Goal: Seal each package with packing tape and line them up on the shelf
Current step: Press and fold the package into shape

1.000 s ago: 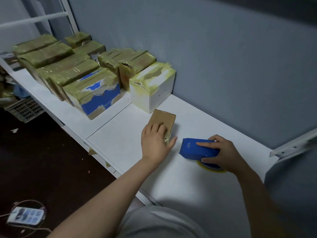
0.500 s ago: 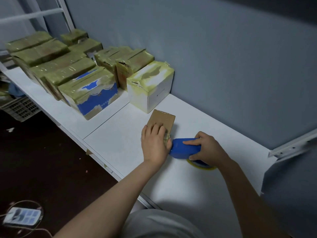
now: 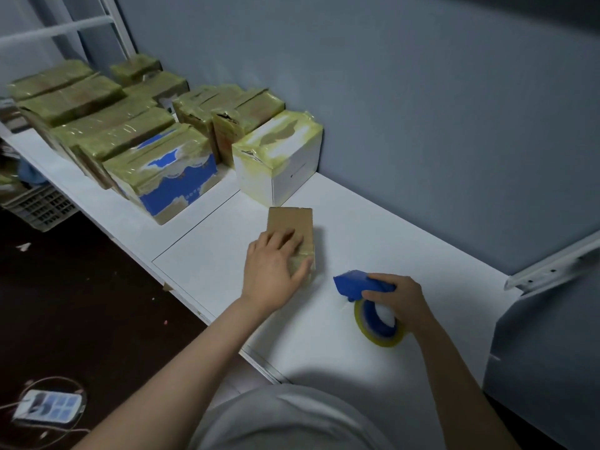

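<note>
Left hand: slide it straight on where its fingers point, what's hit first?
The left hand lies on the small cardboard box, fingers pointing away. Past that box's far edge comes bare shelf, then probably the white taped box; depth is unclear.

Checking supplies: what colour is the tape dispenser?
Blue tape dispenser, with a yellowish roll; clearest in the head view.

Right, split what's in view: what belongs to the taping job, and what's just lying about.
Job:
small brown package, tape on its near end
blue tape dispenser
taped packages, lined up along the wall
white shelf

Lying about:
plastic crate, far left
power strip, on the floor
metal bracket, at the right
</note>
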